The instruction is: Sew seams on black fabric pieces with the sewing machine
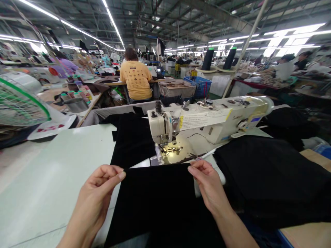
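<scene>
A piece of black fabric (157, 199) stretches between my two hands at the front of the sewing machine (201, 119). My left hand (99, 189) pinches its upper left corner between thumb and fingers. At the upper right corner, my right hand (207, 182) grips the same piece. Small pointed snips (194, 156) lie partly behind my right fingers; whether that hand holds them too, I cannot tell. The fabric's top edge runs nearly straight just below the lit needle area (170, 150). More black cloth (134, 137) lies on the table left of the machine head.
A stack of black fabric (274, 175) sits to the right. The pale table (51, 168) extends left toward a green-rimmed fan (23, 103) and a metal pot (76, 105). Two dark thread cones (208, 58) stand behind the machine. A person in a yellow shirt (136, 79) sits ahead.
</scene>
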Demonstrator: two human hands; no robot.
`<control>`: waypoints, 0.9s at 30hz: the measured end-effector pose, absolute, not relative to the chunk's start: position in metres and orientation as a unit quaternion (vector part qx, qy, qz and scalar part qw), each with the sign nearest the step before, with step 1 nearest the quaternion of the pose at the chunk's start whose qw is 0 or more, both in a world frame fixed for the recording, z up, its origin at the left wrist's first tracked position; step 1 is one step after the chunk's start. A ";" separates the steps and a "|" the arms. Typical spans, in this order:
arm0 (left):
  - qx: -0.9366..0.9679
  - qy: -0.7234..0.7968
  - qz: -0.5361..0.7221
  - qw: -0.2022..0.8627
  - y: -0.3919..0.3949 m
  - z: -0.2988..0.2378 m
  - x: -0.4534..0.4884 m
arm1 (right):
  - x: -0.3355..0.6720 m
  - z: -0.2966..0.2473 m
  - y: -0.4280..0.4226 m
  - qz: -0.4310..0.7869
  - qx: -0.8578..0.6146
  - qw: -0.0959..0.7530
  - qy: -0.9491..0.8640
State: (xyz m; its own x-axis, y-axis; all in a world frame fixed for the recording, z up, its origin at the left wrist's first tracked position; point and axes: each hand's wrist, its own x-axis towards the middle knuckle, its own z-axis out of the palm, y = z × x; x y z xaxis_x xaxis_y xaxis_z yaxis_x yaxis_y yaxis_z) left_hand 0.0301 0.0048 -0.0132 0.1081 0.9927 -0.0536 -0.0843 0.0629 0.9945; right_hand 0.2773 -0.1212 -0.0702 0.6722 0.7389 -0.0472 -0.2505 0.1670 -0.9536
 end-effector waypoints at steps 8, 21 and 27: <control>0.835 0.383 0.256 0.299 0.067 -0.001 0.084 | 0.241 -0.090 -0.157 0.265 -0.593 0.574 -0.500; 0.828 0.353 0.251 0.355 0.076 -0.078 0.128 | 0.258 -0.114 -0.173 0.004 -0.543 0.414 -0.731; 0.825 0.370 0.216 0.369 0.105 -0.071 0.150 | 0.247 -0.105 -0.153 -0.038 -0.571 0.402 -0.714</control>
